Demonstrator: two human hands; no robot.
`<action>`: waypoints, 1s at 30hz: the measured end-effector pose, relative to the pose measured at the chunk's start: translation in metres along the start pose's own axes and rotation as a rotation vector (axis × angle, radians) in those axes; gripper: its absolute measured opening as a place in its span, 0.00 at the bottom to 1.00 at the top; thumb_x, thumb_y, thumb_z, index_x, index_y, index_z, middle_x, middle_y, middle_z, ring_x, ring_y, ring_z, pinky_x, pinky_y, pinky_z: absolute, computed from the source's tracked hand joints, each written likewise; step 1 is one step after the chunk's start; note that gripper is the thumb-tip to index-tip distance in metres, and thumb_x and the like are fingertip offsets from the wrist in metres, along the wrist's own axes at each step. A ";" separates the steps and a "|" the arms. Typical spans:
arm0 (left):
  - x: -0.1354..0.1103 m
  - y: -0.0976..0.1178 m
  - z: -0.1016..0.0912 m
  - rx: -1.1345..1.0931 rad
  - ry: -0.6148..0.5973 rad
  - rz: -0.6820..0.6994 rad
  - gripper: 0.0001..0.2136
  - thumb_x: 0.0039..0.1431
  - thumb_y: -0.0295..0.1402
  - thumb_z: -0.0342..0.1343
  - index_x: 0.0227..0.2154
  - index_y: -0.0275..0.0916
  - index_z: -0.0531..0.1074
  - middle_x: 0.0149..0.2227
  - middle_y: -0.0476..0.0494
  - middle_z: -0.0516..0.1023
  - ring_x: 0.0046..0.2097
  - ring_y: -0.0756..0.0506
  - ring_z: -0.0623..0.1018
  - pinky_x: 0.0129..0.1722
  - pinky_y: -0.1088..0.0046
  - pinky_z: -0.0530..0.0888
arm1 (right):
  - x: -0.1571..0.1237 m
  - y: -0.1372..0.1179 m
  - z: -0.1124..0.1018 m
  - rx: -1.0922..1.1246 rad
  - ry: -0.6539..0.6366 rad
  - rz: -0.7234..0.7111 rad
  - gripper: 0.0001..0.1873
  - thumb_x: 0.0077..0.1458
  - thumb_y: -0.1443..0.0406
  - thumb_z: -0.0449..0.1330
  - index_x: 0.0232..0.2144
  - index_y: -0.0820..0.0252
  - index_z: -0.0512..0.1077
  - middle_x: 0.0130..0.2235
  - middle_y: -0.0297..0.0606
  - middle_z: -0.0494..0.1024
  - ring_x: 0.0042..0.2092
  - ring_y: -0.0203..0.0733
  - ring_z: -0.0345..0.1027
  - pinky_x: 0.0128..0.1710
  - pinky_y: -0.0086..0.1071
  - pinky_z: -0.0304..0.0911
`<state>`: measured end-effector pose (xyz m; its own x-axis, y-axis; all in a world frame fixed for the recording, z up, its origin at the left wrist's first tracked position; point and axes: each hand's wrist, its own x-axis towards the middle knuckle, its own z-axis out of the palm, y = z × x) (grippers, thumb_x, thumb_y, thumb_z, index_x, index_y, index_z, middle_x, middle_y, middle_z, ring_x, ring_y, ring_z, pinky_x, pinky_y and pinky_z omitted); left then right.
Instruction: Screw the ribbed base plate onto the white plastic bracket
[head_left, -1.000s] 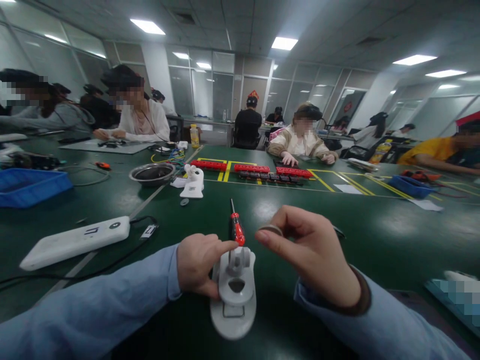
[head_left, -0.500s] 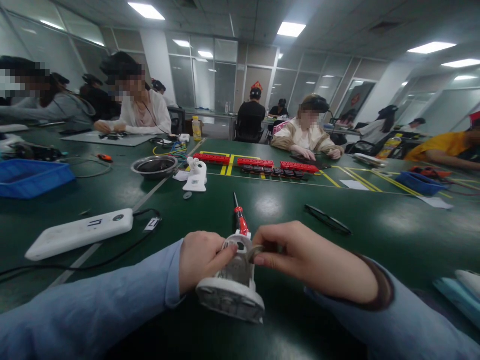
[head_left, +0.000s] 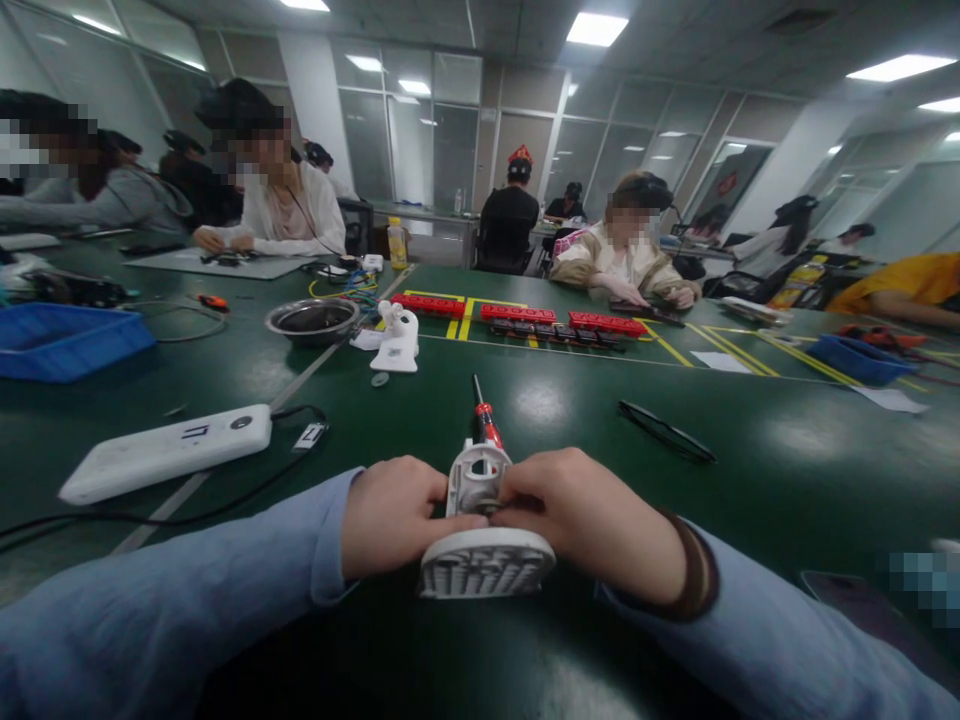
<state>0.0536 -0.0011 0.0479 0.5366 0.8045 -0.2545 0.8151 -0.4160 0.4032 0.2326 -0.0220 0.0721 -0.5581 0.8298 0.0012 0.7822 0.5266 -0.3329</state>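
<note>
A grey plastic bracket (head_left: 484, 545) with a round base is tipped on its side on the green table, its ribbed underside facing me. My left hand (head_left: 394, 515) grips its left side with fingers curled. My right hand (head_left: 589, 520) is closed against its right side, fingertips pressed to the upright part; the small round piece it held is hidden. Just behind the bracket lies a red-handled screwdriver (head_left: 486, 420).
A white power strip (head_left: 166, 452) with a black cable lies at the left. A black strap (head_left: 666, 432) lies to the right. Further back are a second white bracket (head_left: 397, 342), a metal bowl (head_left: 312, 320), a blue bin (head_left: 64, 340), red strips (head_left: 517, 313). Several people sit around.
The bracket went from lying flat to tipped with its base toward me. My right hand came down with a small round piece and closed against the bracket.
</note>
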 end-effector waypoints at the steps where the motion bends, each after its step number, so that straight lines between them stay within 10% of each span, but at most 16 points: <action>1: 0.000 0.000 0.001 -0.039 -0.028 -0.007 0.21 0.50 0.50 0.44 0.21 0.39 0.72 0.17 0.51 0.65 0.20 0.51 0.62 0.19 0.77 0.53 | -0.001 -0.001 0.000 -0.001 -0.010 -0.001 0.04 0.47 0.67 0.61 0.23 0.62 0.71 0.22 0.32 0.70 0.23 0.30 0.59 0.23 0.24 0.48; 16: -0.008 0.004 0.003 0.168 0.273 0.037 0.13 0.49 0.39 0.46 0.19 0.38 0.69 0.20 0.49 0.69 0.23 0.50 0.67 0.22 0.76 0.54 | -0.010 -0.020 0.024 -0.295 0.490 0.074 0.16 0.41 0.67 0.64 0.32 0.60 0.62 0.29 0.35 0.71 0.26 0.40 0.66 0.20 0.28 0.46; 30: -0.009 0.001 0.008 0.203 0.381 0.166 0.13 0.49 0.36 0.46 0.17 0.37 0.68 0.16 0.50 0.67 0.21 0.51 0.65 0.21 0.76 0.54 | -0.005 -0.015 0.017 -0.199 0.229 0.093 0.08 0.49 0.65 0.58 0.31 0.60 0.62 0.27 0.34 0.73 0.26 0.41 0.67 0.21 0.28 0.44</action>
<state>0.0513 -0.0122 0.0440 0.5757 0.8028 0.1550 0.7718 -0.5962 0.2210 0.2188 -0.0377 0.0611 -0.4223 0.8843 0.1992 0.8785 0.4534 -0.1503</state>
